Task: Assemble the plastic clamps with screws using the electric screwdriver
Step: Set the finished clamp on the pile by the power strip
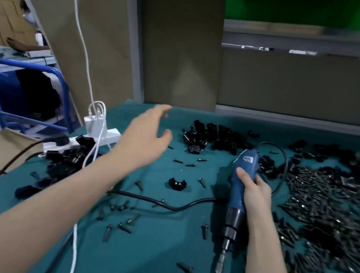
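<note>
Right hand (255,194) gripping electric screwdriver (236,206), left hand (145,139) spread, screws (328,202) heaped

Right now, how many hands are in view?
2. The left hand hangs open above the cloth, near the clamp pile; the right hand grips the screwdriver. No other shows.

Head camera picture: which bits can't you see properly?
1. Head view: left hand motion-blurred, fingertips smeared.
2. Head view: right hand covers the grip of the electric screwdriver, hiding any switch.
3. Head view: screw pile blurred, cut off by the right edge.
4. Head view: power strip partly hidden under black clamps.
</note>
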A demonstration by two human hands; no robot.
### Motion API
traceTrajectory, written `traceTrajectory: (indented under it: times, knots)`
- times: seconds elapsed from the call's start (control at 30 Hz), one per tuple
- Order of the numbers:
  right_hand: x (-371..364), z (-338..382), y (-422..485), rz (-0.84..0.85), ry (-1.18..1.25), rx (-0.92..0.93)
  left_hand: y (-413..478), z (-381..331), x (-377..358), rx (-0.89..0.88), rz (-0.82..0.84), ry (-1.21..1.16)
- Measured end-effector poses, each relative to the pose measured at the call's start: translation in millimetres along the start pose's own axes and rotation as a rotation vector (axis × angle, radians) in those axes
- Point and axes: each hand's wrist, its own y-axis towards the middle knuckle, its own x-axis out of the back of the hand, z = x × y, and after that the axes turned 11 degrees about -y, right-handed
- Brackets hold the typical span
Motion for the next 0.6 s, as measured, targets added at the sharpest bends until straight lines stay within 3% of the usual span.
traceTrajectory:
  times: [0.1, 0.23, 0.37, 0.6]
  knots:
    - [3.2, 1.8, -3.5, -0.075, -0.208, 0.079, 41.9, -9.7, -86.5, 0.030, 0.361, 0.109]
    - [5.4, 4.2, -5.2, -0.155, -0.380, 0.112, 75.2, 11.0, -160.9, -0.050, 0.495, 0.484]
    - [13.3, 7.8, -4.0, -0.150, -0.442, 0.104, 87.6, 47.1, -182.1, -0.135, 0.479, 0.699]
    - [14.0, 5.6, -0.5, -0.122, -0.169, 0.105, 102.1, 73.2, -182.5, -0.211, 0.282, 0.509]
